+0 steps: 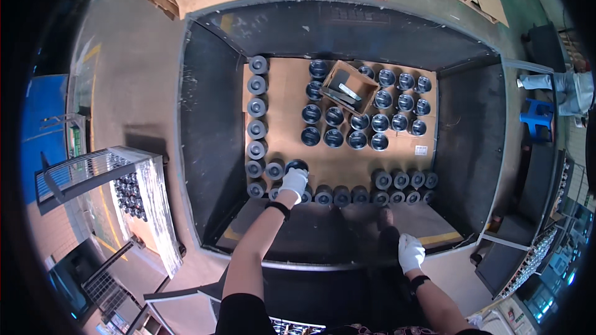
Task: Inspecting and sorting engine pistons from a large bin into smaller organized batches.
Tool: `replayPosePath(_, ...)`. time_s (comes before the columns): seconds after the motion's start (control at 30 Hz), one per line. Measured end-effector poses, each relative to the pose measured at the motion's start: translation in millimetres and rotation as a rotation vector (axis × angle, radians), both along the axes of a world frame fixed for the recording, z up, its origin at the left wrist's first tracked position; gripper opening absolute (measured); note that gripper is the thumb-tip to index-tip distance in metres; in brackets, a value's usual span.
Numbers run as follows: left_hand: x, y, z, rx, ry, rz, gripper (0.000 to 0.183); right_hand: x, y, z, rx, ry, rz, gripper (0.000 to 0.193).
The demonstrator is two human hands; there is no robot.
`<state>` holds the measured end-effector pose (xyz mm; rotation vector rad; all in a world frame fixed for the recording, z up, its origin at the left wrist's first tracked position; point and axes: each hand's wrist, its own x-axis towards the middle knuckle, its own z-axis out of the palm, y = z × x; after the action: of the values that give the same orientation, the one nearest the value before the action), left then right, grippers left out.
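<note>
My left hand (294, 184), in a white glove, reaches into a large dark bin. Its fingers close on a dark cylindrical part (297, 165) near the bin's front left. Grey ring-faced cylinders stand around it, among them one (274, 170) just to the left. Part of the front row lies hidden under my hand and wrist. My right hand (410, 253), also gloved, is at the bin's near side, away from the parts. Its fingers look loosely bent and a little apart, with nothing visible in them.
Brown cardboard (282, 111) lines the bin floor. An open cardboard box (352, 87) sits among several shiny black cylinders (334, 138). More grey cylinders (383, 179) stand at the front right. The bin's dark wall (462, 111) surrounds them. A blue stool (537, 118) and a person (574, 93) are outside, right.
</note>
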<state>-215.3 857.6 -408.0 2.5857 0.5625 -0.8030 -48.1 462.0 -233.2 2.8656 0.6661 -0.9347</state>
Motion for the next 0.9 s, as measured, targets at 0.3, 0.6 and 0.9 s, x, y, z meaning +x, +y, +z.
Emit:
replayPosePath(0.3, 10, -26, -209, 0.151, -0.008, -0.186, 0.027, -5, 3, -6, -0.029, -0.092, 0.035, 0.023)
replayPosePath(0.6, -48, 10, -122, 0.39, 0.192, 0.479, 0.081, -4, 0, -8, -0.04, -0.049, 0.003, 0.023)
replayPosePath(0.9, -69, 45, -120, 0.39, 0.399, 0.322, 0.072, -7, 8, -11, 0.02, -0.051, 0.015, 0.023)
